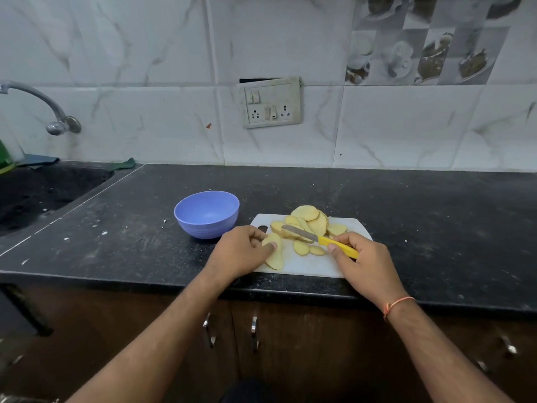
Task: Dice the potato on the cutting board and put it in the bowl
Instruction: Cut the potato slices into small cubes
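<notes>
In the head view, the left hand (242,251) is resting at the left end of the white cutting board (305,264), its fingers (268,247) curling loosely over a small stack of potato slices (274,254) and pinching it against the board. The right hand (361,257) is gripping the yellow handle of a knife (319,239), with the fingers wrapping round the handle and the thumb pressing along its near side. The blade is pointing left, toward the left fingers, and is lying across a few slices in the middle of the board.

Beyond the right fingers, at the far edge of the board, more potato slices (312,219) are lying in a loose overlapping pile (all still in flat rounds, none in cubes). Two smaller slices (308,248) are sitting between the two hands, just under the blade.

The blue bowl (207,213) is standing on the dark desk (116,242) just beyond and to the left of the left fingers, close beside the board's far left corner; nothing is showing inside it.

Well to the left of both hands, a sink (43,190) is set into the desk, with a metal tap (43,107) curving out of the tiled wall. A switch and socket plate (271,103) is hanging on the wall straight beyond the board. Below the desk edge, cabinet handles (232,330) are showing between the forearms. An orange thread (396,305) is circling the right wrist.
</notes>
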`<state>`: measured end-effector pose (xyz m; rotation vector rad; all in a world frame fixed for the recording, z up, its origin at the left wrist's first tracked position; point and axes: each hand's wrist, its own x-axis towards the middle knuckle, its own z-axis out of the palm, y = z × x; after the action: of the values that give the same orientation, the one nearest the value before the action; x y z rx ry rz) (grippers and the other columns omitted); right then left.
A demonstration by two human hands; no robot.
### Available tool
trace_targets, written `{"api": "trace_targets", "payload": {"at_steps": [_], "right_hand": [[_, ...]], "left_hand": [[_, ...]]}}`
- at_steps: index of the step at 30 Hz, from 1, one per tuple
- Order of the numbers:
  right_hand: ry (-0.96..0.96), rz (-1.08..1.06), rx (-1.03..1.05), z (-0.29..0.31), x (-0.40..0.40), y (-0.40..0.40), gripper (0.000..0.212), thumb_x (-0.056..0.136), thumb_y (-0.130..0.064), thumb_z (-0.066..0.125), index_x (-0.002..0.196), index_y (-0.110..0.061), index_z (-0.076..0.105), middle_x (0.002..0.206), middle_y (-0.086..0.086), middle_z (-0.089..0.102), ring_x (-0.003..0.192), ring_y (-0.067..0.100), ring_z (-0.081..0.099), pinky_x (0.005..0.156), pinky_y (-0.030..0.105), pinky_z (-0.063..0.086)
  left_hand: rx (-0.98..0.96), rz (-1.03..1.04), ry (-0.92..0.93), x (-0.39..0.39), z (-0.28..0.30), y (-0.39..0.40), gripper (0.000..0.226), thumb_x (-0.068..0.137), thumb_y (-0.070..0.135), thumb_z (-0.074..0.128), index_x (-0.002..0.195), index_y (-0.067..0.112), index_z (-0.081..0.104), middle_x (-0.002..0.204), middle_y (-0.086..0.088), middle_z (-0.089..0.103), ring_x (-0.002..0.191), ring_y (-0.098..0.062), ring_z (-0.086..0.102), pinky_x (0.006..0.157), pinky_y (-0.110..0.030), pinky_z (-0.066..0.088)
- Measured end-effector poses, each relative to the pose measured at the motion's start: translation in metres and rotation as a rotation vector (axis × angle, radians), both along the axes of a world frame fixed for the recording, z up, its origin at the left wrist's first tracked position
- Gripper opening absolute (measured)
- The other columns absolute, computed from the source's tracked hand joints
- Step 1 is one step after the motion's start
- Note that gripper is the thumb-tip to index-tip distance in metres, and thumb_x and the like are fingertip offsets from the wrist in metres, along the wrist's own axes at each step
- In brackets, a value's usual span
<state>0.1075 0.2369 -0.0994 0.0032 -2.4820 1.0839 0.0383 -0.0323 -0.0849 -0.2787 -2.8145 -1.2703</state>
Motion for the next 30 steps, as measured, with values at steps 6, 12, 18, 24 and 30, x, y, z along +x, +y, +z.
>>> {"api": "trace_targets", "payload": {"at_steps": [6,12,18,24,30], "right_hand": [[-0.036,0.02,-0.005,-0.001,-0.002,0.001,0.009,0.102,-0.045,0.057,0.108,-0.039,0.061,0.07,-0.006,0.07,0.065,0.008,0.064,0.067,0.032,0.055],[-0.131,0.033,0.045,0.006,-0.004,-0.004,0.011,0.104,-0.046,0.051,0.107,-0.036,0.054,0.079,-0.005,0.069,0.067,0.016,0.064,0.066,0.043,0.055],[-0.221,0.046,0.068,0.019,0.001,-0.008,0.016,0.106,-0.043,0.049,0.115,-0.032,0.058,0.087,-0.009,0.064,0.074,0.01,0.06,0.064,0.033,0.047],[-0.294,0.062,0.125,0.042,0.004,-0.019,0.021,0.106,-0.039,0.048,0.111,-0.035,0.068,0.07,-0.009,0.057,0.061,0.006,0.051,0.056,0.025,0.032],[-0.281,0.012,0.407,0.058,0.024,-0.051,0.027,0.103,-0.047,0.044,0.113,-0.04,0.068,0.081,-0.012,0.066,0.081,0.013,0.061,0.061,0.031,0.042]], "left_hand": [[-0.226,-0.241,0.142,-0.004,-0.005,-0.027,0.057,0.082,0.05,0.073,0.137,0.034,0.065,0.135,0.016,0.054,0.104,-0.004,0.058,0.093,-0.023,0.049],[-0.217,-0.337,0.138,-0.013,-0.01,-0.034,0.059,0.08,0.047,0.081,0.137,0.038,0.068,0.137,0.025,0.057,0.124,0.008,0.054,0.11,-0.025,0.047],[-0.173,-0.278,0.158,-0.008,-0.011,-0.025,0.058,0.076,0.061,0.084,0.128,0.039,0.073,0.129,0.028,0.063,0.124,0.005,0.058,0.11,-0.027,0.048],[-0.116,-0.182,0.224,-0.006,-0.025,-0.028,0.067,0.067,0.076,0.081,0.125,0.043,0.075,0.129,0.032,0.067,0.123,0.014,0.056,0.109,-0.026,0.05],[-0.102,-0.167,0.225,-0.008,-0.03,-0.027,0.077,0.061,0.084,0.077,0.126,0.044,0.075,0.13,0.032,0.067,0.125,0.015,0.055,0.11,-0.029,0.051]]}}
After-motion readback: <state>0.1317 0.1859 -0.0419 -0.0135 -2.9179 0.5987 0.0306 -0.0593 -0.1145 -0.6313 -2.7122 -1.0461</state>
